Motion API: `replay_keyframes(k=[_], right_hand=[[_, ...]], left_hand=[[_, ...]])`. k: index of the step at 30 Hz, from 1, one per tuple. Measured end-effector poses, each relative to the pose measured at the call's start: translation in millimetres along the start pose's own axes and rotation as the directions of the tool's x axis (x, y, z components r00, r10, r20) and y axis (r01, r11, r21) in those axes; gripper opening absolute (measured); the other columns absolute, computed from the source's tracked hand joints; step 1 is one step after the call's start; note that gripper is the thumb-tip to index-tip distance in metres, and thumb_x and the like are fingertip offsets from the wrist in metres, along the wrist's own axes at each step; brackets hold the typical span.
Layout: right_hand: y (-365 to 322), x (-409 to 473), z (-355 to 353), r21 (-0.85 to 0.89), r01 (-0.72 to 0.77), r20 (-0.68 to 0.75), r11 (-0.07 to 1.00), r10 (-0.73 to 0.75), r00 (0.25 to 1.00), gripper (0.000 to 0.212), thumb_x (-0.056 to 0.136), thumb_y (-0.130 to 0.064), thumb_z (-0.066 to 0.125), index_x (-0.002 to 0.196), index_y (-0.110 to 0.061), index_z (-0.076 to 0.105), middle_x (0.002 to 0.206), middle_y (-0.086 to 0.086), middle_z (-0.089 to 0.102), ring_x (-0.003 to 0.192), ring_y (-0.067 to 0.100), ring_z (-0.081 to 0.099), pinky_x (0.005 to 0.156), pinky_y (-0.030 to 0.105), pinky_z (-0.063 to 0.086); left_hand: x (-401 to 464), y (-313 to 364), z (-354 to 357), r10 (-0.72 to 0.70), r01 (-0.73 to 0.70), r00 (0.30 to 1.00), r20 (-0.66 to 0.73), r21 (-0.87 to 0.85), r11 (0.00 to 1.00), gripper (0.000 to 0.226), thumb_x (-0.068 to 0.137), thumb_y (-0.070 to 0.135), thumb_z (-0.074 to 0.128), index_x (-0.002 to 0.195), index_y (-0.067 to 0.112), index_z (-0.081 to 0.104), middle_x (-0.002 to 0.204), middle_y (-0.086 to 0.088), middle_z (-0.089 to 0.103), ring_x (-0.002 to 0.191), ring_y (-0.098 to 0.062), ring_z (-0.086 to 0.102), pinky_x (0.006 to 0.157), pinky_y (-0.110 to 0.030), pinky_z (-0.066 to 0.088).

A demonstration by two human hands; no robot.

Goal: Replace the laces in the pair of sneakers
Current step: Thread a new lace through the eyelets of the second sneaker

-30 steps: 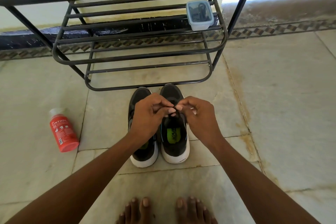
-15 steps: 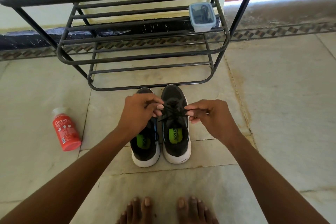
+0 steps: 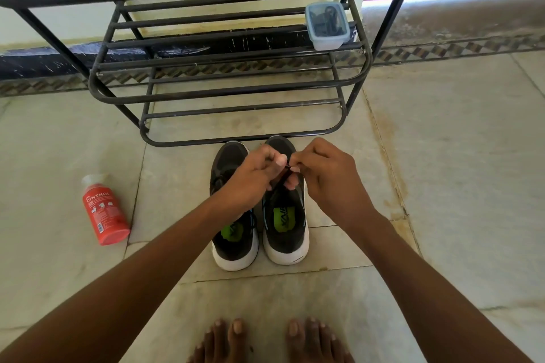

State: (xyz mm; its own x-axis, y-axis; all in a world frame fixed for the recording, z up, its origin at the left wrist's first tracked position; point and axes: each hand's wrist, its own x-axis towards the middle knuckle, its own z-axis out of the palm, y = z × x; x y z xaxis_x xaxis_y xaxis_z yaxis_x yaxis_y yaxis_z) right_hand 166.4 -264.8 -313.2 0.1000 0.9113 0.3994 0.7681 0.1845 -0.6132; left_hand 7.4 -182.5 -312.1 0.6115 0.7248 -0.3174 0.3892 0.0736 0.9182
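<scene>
Right sneaker [image 3: 284, 215], floor, before shoe rack [image 3: 236, 91]: left hand [image 3: 250, 177] and right hand [image 3: 327, 177] are pinching its black lace [image 3: 286, 167], apparently tying. Next: draw knot tight.

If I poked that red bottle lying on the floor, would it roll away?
Probably. The red bottle looks round and lies on its side on smooth floor tiles, so a sideways poke would likely roll it. It looks like plastic, so it should not break easily.
</scene>
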Motion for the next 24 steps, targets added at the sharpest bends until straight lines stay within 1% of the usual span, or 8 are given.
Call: replay_keyframes(k=[3, 5, 7, 10, 15, 18, 20, 24], right_hand=[[5, -2, 4, 0.093, -0.151, -0.019, 0.984, 0.153, 0.988, 0.012, 0.09, -0.009, 0.067, 0.092, -0.014, 0.078, 0.081, 0.001, 0.069, 0.069, 0.013, 0.063, 0.065, 0.025, 0.053], [8, -3, 7, 0.197, -0.279, -0.01, 0.94, 0.287, 0.958, 0.011, 0.089, -0.009, 0.073, 0.092, -0.018, 0.078, 0.082, -0.007, 0.071, 0.074, 0.007, 0.067, 0.07, 0.015, 0.053], [12, -4, 9, 0.245, -0.329, 0.027, 0.912, 0.333, 0.943, 0.013, 0.091, -0.009, 0.073, 0.097, -0.019, 0.079, 0.087, -0.009, 0.072, 0.079, 0.004, 0.068, 0.073, 0.012, 0.053], [19, -4, 9, 0.297, -0.294, 0.108, 0.908, 0.274, 0.956, 0.022, 0.094, -0.004, 0.067, 0.107, -0.016, 0.08, 0.093, -0.003, 0.071, 0.084, 0.01, 0.068, 0.073, 0.021, 0.058], [31, 0, 8, 0.31, -0.278, 0.16, 0.909, 0.238, 0.958, 0.021, 0.091, -0.003, 0.072, 0.108, -0.012, 0.08, 0.09, 0.005, 0.073, 0.075, 0.015, 0.069, 0.068, 0.031, 0.062], [31, 1, 6, 0.217, -0.211, 0.144, 0.953, 0.183, 0.973, 0.016, 0.089, -0.008, 0.075, 0.104, -0.012, 0.081, 0.089, 0.004, 0.076, 0.074, 0.012, 0.069, 0.069, 0.03, 0.061], [28, 2, 6, 0.139, -0.159, 0.111, 0.977, 0.144, 0.983, 0.014, 0.088, -0.011, 0.078, 0.101, -0.012, 0.082, 0.089, 0.005, 0.077, 0.075, 0.017, 0.069, 0.07, 0.034, 0.061], [24, 0, 14, 0.007, -0.059, 0.045, 0.998, 0.059, 0.997, 0.015, 0.081, -0.012, 0.083, 0.096, -0.01, 0.081, 0.079, 0.008, 0.072, 0.063, 0.02, 0.065, 0.059, 0.04, 0.059]], left_hand=[[-3, 2, 0, 0.039, -0.037, 0.998, 0.048, -0.037, 0.999, 0.02, 0.109, 0.017, 0.048, 0.106, -0.002, 0.056, 0.083, -0.003, 0.068, 0.075, -0.004, 0.065, 0.066, -0.013, 0.047], [-3, 1, 1, 0.059, -0.058, 0.998, 0.036, -0.038, 0.998, 0.014, 0.103, 0.01, 0.058, 0.1, -0.003, 0.059, 0.081, -0.006, 0.067, 0.072, -0.002, 0.063, 0.065, -0.012, 0.047], [-3, -2, 0, 0.081, -0.081, 0.997, 0.005, -0.027, 0.996, 0.012, 0.096, 0.006, 0.068, 0.095, -0.005, 0.064, 0.082, -0.004, 0.071, 0.076, -0.005, 0.068, 0.07, -0.015, 0.052], [-2, -7, -1, 0.127, -0.126, 0.991, -0.044, 0.024, 0.992, 0.01, 0.088, 0.004, 0.078, 0.093, -0.003, 0.073, 0.091, -0.005, 0.078, 0.089, -0.016, 0.076, 0.084, -0.027, 0.06], [-2, -11, 1, 0.18, -0.144, 0.964, -0.194, 0.19, 0.971, 0.009, 0.08, 0.009, 0.086, 0.087, 0.012, 0.082, 0.091, 0.003, 0.078, 0.084, -0.01, 0.076, 0.086, -0.034, 0.063], [-3, -13, 3, 0.19, -0.141, 0.954, -0.234, 0.209, 0.968, 0.011, 0.078, 0.008, 0.088, 0.083, 0.016, 0.081, 0.092, 0.004, 0.078, 0.087, -0.008, 0.075, 0.086, -0.035, 0.063], [-4, -12, 4, 0.202, -0.154, 0.951, -0.233, 0.209, 0.966, 0.014, 0.077, 0.006, 0.088, 0.083, 0.014, 0.079, 0.092, 0.003, 0.078, 0.088, -0.007, 0.075, 0.086, -0.033, 0.063], [-3, -14, 2, 0.207, -0.175, 0.955, -0.214, 0.161, 0.971, 0.013, 0.092, 0.002, 0.073, 0.102, 0.009, 0.068, 0.095, 0.001, 0.077, 0.084, -0.011, 0.076, 0.074, -0.024, 0.061]])
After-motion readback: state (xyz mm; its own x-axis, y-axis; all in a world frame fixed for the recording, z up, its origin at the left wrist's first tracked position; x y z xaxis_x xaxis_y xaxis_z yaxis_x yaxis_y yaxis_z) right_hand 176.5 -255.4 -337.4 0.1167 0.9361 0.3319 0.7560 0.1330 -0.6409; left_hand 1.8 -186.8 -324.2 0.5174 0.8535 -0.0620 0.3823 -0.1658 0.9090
